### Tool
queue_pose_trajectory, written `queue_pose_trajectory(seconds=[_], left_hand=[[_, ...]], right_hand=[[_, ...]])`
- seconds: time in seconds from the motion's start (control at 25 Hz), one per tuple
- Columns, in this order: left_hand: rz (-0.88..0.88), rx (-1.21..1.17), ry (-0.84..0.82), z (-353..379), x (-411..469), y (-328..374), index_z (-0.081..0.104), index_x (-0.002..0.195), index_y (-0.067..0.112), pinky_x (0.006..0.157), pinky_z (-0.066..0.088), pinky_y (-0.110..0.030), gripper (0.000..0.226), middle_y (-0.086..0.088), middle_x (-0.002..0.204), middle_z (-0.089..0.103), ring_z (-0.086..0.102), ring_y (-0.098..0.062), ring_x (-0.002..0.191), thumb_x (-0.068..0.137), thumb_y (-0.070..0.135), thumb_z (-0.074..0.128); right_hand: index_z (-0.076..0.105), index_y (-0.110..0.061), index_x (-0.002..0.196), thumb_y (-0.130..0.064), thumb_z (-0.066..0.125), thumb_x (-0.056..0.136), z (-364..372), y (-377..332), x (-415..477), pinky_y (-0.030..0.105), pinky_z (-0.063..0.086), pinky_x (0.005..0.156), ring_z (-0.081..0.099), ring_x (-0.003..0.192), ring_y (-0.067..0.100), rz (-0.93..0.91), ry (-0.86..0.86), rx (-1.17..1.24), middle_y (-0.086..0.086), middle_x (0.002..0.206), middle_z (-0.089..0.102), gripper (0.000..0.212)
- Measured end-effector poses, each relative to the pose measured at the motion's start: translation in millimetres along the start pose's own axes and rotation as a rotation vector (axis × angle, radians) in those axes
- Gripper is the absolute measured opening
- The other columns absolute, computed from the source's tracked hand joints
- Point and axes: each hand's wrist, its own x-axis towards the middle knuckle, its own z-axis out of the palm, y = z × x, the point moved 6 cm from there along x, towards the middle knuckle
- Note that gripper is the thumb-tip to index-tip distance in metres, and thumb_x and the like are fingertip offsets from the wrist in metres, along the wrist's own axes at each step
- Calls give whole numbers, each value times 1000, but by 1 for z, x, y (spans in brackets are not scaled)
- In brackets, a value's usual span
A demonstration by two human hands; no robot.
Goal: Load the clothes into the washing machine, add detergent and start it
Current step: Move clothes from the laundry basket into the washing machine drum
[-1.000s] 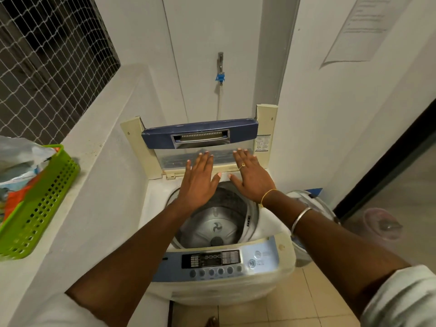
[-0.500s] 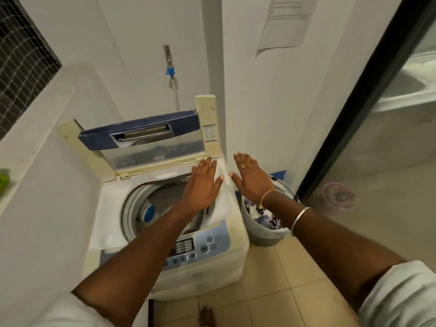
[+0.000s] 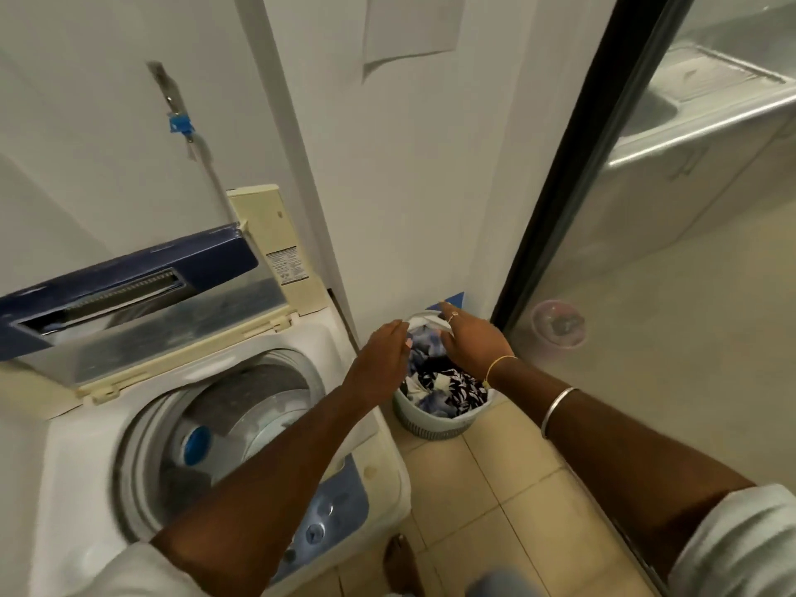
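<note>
A white top-loading washing machine [image 3: 370, 424] stands at the left with its blue-edged lid [image 3: 129, 286] raised and its steel drum [image 3: 241, 415] showing no clothes. To its right on the floor sits a round white laundry basket [image 3: 435, 424] full of blue, white and dark patterned clothes [image 3: 443, 381]. My left hand [image 3: 381, 355] hovers over the basket's left side, fingers straight. My right hand [image 3: 469, 338] is over the basket's far side, fingers reaching down toward the clothes; whether they touch is unclear.
A white wall with a tap and blue hose fitting [image 3: 181, 122] is behind the machine. A glass sliding door with a black frame [image 3: 560, 200] runs along the right. Beige floor tiles [image 3: 495, 489] lie in front of the basket. My foot [image 3: 400, 562] is near the machine's base.
The view has swung right. Both hands have moved from above the machine's open drum rightward and down to the laundry basket.
</note>
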Motion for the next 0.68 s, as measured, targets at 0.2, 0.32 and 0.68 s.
queue_pose_trajectory(seconds=[0.2, 0.32, 0.68], left_hand=[[-10, -65, -94, 51, 54, -3, 46, 144, 3, 111, 37, -27, 41, -15, 143, 54, 51, -27, 133, 107, 20, 43], [-65, -108, -130, 86, 92, -11, 51, 138, 1, 107, 45, -35, 37, -15, 135, 59, 56, -28, 127, 106, 18, 43], [-366, -210, -178, 228, 192, -82, 53, 137, 6, 103, 44, -39, 35, -17, 130, 61, 58, -33, 120, 104, 13, 42]], right_hand=[[57, -23, 131, -28, 50, 98, 20, 60, 29, 35, 55, 87, 68, 101, 27, 139, -54, 13, 6, 115, 70, 34], [64, -27, 114, -36, 51, 93, 44, 104, 51, 36, 56, 83, 68, 97, 26, 215, -116, 31, 3, 104, 71, 26], [59, -16, 127, -29, 58, 95, 171, 217, 143, 37, 49, 92, 62, 113, 32, 216, -354, 96, 12, 123, 65, 35]])
